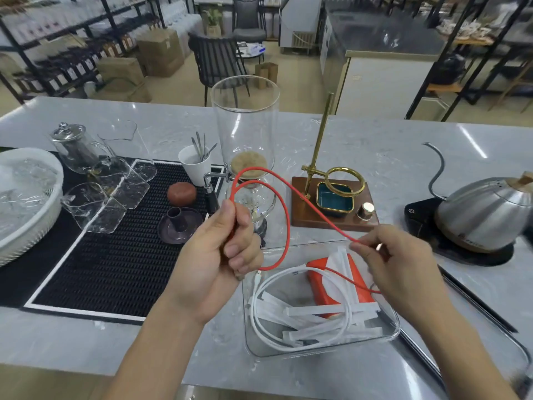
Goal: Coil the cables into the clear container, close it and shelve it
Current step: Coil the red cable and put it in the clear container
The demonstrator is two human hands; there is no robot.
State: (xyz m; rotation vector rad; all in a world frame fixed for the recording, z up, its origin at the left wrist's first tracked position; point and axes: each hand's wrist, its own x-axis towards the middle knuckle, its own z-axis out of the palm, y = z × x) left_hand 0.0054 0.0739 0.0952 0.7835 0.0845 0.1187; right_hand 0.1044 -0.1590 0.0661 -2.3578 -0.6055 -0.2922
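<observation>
I hold the red cable point(288, 223) in the air above the near part of the bench point(389, 157), over the clear container point(395, 327). My left hand point(222, 255) is curled round the gathered loops, thumb up along them, and two red loops stand out above and to the right of that fist. From the top loop the cable runs down to my right hand point(398, 261), which pinches it between thumb and fingertips; below that hand a thin length drops into the container. The container sits open near the bench's front edge, right of centre, and holds a coiled white cable point(256, 313), an orange box point(320, 287) and a scatter of white strips point(317, 311). Just behind it stand a glass coffee siphon point(245, 134) and a wooden stand point(300, 209) with a brass ring point(346, 181) over a teal dish point(334, 197). Toward the right edge a steel kettle point(484, 215) rests on a black base point(421, 217). To the left lies a black mat point(109, 267) with glass cups point(98, 203), a white cup of spoons point(193, 166) and a white basket point(31, 209) at the far left edge.
</observation>
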